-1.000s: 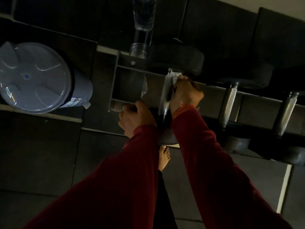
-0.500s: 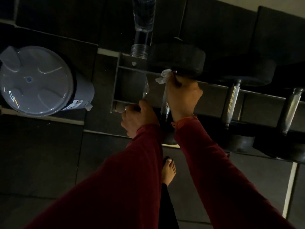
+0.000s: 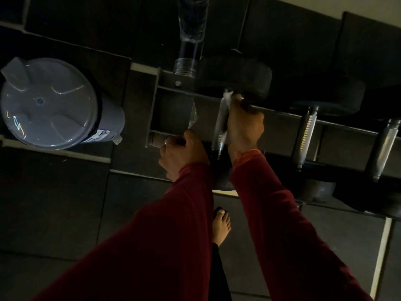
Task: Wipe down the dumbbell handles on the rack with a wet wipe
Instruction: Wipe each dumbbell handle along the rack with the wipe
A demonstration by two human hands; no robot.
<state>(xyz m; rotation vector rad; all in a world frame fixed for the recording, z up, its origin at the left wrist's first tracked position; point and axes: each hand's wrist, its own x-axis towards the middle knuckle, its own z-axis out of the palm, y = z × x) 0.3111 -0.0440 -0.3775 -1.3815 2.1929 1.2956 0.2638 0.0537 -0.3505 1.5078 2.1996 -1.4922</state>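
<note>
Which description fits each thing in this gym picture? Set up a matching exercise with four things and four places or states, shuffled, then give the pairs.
Things:
1. wet wipe
2. left hand
3. bin lid
4. bare foot

Descriptions:
A. on the floor between the sleeves
B. far left, grey and round
C. gripping the rack's front rail
D. wrapped on a dumbbell handle under the right hand

Pairs: 1-D, 2-C, 3-B, 4-A

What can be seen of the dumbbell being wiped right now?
The leftmost dumbbell lies across the dark metal rack, its handle silvery and knurled, its two heads dark and round, looking rubbery. The far head rests on the rear rail; the near head is mostly hidden behind the sleeves. The right hand grips the handle's far part with a white wet wipe bunched against it; the bare near stretch shows. The left hand holds the rack's front rail, beside the dumbbell.
</note>
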